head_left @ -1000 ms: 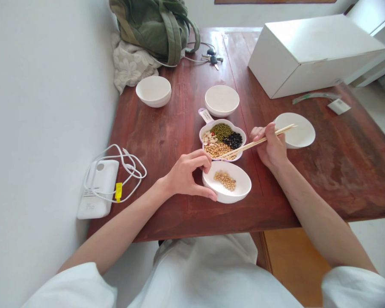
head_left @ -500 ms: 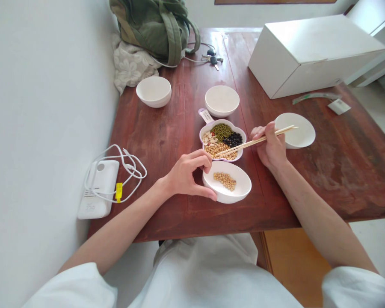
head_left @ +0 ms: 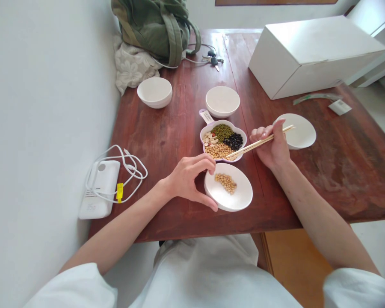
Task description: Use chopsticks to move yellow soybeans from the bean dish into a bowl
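My left hand (head_left: 194,179) holds the near white bowl (head_left: 243,191) of soybeans (head_left: 226,183) at its left rim; my right hand (head_left: 274,147) grips chopsticks (head_left: 258,143), tips over the flower-shaped dish (head_left: 238,127).

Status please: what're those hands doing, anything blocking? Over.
Left hand holds near bowl, tan beans inside. Right hand holds chopsticks, tips at bean dish. White bowl behind right hand, not between bean dish and near bowl.
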`<action>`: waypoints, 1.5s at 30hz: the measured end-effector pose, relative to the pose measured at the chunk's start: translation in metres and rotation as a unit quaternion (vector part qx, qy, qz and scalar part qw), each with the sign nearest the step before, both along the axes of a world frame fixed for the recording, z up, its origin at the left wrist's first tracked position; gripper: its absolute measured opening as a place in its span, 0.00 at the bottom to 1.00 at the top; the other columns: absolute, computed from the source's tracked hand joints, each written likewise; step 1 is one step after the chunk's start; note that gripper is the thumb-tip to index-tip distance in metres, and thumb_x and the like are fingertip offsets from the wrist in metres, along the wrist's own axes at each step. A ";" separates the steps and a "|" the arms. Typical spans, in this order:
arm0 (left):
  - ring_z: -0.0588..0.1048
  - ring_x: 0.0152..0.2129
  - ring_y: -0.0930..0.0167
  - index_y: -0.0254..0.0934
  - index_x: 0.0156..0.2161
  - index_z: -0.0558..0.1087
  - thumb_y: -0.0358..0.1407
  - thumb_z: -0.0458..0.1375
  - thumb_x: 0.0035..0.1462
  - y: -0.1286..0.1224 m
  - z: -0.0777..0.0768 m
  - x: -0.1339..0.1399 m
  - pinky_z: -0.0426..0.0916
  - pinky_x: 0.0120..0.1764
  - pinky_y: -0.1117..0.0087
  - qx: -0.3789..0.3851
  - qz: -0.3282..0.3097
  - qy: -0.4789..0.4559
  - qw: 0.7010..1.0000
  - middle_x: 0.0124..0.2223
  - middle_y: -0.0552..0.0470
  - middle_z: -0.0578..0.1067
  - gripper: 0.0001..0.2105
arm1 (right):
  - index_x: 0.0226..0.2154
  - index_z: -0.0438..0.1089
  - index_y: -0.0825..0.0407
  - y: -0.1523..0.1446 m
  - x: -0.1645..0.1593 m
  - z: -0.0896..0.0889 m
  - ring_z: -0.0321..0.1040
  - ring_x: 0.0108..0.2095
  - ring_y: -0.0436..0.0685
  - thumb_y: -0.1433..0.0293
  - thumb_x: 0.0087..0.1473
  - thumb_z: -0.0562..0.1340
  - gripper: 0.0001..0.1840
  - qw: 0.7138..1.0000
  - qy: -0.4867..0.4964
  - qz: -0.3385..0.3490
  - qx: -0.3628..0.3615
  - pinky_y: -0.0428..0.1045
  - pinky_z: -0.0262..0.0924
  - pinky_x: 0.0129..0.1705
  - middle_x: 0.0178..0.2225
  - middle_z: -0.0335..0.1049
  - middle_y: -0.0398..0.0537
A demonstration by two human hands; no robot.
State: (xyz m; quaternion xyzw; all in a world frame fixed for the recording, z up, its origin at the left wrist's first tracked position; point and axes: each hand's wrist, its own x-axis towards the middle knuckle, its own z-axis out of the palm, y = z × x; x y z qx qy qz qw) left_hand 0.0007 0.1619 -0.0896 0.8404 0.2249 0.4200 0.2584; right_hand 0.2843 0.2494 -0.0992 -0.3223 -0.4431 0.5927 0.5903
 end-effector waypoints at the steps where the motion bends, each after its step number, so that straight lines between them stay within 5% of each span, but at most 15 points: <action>1: 0.79 0.36 0.67 0.39 0.42 0.68 0.63 0.74 0.39 -0.001 0.001 0.001 0.74 0.38 0.68 0.013 -0.001 0.006 1.000 0.41 0.46 0.79 0.36 | 0.16 0.69 0.48 0.000 -0.001 0.001 0.56 0.24 0.52 0.37 0.57 0.65 0.35 1.000 -0.002 -0.001 0.000 0.52 0.56 0.28 0.17 0.53 0.43; 12: 0.82 0.39 0.67 0.39 0.39 0.67 0.64 0.65 0.54 -0.014 0.007 0.015 0.74 0.38 0.68 0.161 -0.045 0.112 0.979 0.44 0.45 0.81 0.29 | 0.16 0.69 0.48 0.000 -0.001 -0.001 0.56 0.24 0.51 0.41 0.58 0.67 0.34 1.000 0.007 -0.003 0.006 0.52 0.54 0.29 0.18 0.54 0.43; 16: 0.81 0.38 0.67 0.38 0.42 0.68 0.64 0.64 0.55 -0.009 0.009 0.007 0.74 0.37 0.69 0.149 -0.025 0.044 0.988 0.45 0.43 0.81 0.30 | 0.16 0.69 0.49 -0.001 0.000 0.001 0.56 0.24 0.50 0.41 0.58 0.68 0.34 1.000 0.015 -0.001 -0.004 0.52 0.53 0.30 0.18 0.53 0.43; 19: 0.76 0.28 0.72 0.38 0.36 0.68 0.55 0.61 0.64 0.000 0.012 -0.010 0.68 0.31 0.71 0.107 0.052 0.006 0.993 0.35 0.49 0.78 0.20 | 0.16 0.69 0.49 -0.001 0.000 0.002 0.56 0.24 0.50 0.39 0.55 0.68 0.34 1.000 0.020 0.002 -0.005 0.52 0.53 0.30 0.18 0.53 0.42; 22: 0.68 0.20 0.77 0.37 0.33 0.69 0.38 0.58 0.67 0.009 0.015 -0.026 0.60 0.26 0.72 0.012 0.152 0.083 0.985 0.27 0.56 0.71 0.11 | 0.15 0.69 0.48 -0.001 0.000 0.003 0.55 0.24 0.50 0.38 0.53 0.69 0.35 1.000 0.020 0.001 -0.008 0.52 0.53 0.30 0.17 0.53 0.42; 24: 0.68 0.19 0.78 0.37 0.33 0.72 0.36 0.60 0.65 0.013 0.015 -0.031 0.60 0.26 0.73 -0.018 0.161 0.144 0.976 0.26 0.57 0.72 0.08 | 0.15 0.68 0.49 -0.001 0.000 0.004 0.54 0.23 0.50 0.39 0.53 0.70 0.35 1.000 0.018 -0.003 -0.015 0.52 0.52 0.30 0.17 0.53 0.42; 28: 0.76 0.24 0.76 0.39 0.40 0.79 0.40 0.62 0.66 0.011 0.010 -0.025 0.64 0.29 0.72 -0.014 0.109 0.222 0.969 0.32 0.57 0.80 0.07 | 0.15 0.67 0.49 -0.002 -0.001 0.006 0.54 0.24 0.50 0.39 0.53 0.70 0.35 1.000 0.017 -0.007 -0.020 0.52 0.52 0.30 0.17 0.53 0.42; 32: 0.82 0.36 0.71 0.42 0.50 0.81 0.43 0.62 0.67 0.006 0.004 -0.014 0.68 0.34 0.69 0.011 0.126 0.296 0.947 0.45 0.54 0.83 0.11 | 0.15 0.65 0.49 -0.002 -0.002 0.006 0.54 0.23 0.51 0.37 0.55 0.66 0.37 1.000 0.005 -0.020 -0.014 0.53 0.55 0.30 0.17 0.52 0.42; 45: 0.80 0.42 0.67 0.38 0.44 0.80 0.40 0.59 0.70 0.011 0.004 -0.018 0.71 0.41 0.68 0.011 0.125 0.295 0.947 0.45 0.49 0.81 0.09 | 0.15 0.65 0.48 -0.001 -0.001 0.000 0.56 0.23 0.51 0.35 0.56 0.64 0.38 0.999 -0.031 -0.008 0.005 0.53 0.58 0.29 0.17 0.51 0.43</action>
